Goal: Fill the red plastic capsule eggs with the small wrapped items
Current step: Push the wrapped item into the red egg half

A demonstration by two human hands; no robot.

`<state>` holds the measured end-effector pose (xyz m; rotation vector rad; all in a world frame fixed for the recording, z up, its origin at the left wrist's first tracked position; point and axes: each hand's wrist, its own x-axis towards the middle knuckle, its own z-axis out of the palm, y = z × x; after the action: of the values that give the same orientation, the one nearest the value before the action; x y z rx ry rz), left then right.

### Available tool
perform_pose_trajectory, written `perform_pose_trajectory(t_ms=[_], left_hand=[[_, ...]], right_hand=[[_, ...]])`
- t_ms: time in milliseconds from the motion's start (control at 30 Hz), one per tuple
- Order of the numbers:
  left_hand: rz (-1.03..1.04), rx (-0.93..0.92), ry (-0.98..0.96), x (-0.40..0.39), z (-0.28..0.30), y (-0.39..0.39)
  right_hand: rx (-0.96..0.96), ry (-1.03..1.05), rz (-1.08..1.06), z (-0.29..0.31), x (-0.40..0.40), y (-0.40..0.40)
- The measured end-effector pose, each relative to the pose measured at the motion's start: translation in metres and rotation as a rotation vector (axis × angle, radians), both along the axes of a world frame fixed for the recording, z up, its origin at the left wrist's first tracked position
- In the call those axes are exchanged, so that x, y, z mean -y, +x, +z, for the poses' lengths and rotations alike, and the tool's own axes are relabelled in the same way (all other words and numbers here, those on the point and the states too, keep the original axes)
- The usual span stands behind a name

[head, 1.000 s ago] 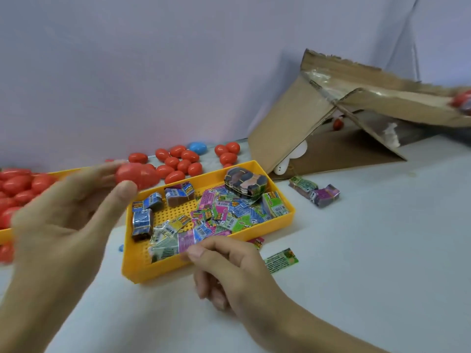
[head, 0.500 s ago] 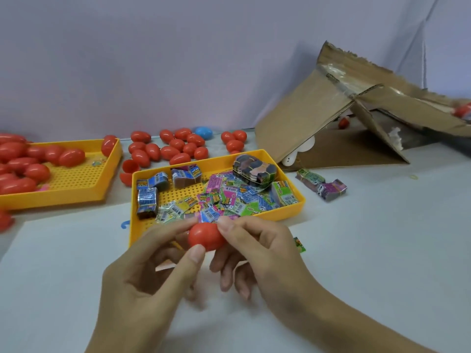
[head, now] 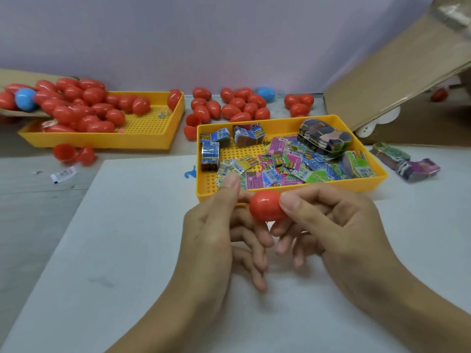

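Observation:
A closed red capsule egg (head: 266, 206) sits between both hands just in front of the near yellow tray (head: 331, 184). My left hand (head: 211, 233) pinches its left end and my right hand (head: 328, 225) grips its right end with thumb on top. The tray holds several small wrapped items (head: 285, 165) in blue, pink and green, plus banded bundles (head: 325, 137). A second yellow tray (head: 153, 138) at the back left is piled with red eggs (head: 84, 108). More red eggs (head: 237, 104) lie loose behind the near tray.
An open cardboard box (head: 397, 80) lies tipped at the back right. Two banded bundles (head: 405, 161) lie right of the near tray. Open red egg halves (head: 74, 154) and a white wrapper (head: 63, 174) lie at the left. A white sheet (head: 122, 238) covers the table under my hands. Blue eggs (head: 25, 99) sit among the red.
My left hand brought a red egg from the left tray down in front of the near tray, and my right hand joined it. The view has shifted left and closer.

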<state>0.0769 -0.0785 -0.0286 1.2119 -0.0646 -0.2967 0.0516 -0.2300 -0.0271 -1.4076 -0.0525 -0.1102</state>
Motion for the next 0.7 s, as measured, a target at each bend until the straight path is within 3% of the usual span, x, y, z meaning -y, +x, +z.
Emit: perform_pose_trajectory(t_ms=[500,700], left_hand=[[-0.052,0.185,0.071,-0.01,-0.003,0.005],[-0.042,0.444,0.196,-0.017,-0.001,0.01]], right_hand=[[0.053,0.0,0.014,-0.003,0.004,0.001],[-0.059,0.058,-0.059,0.001,0.006,0.001]])
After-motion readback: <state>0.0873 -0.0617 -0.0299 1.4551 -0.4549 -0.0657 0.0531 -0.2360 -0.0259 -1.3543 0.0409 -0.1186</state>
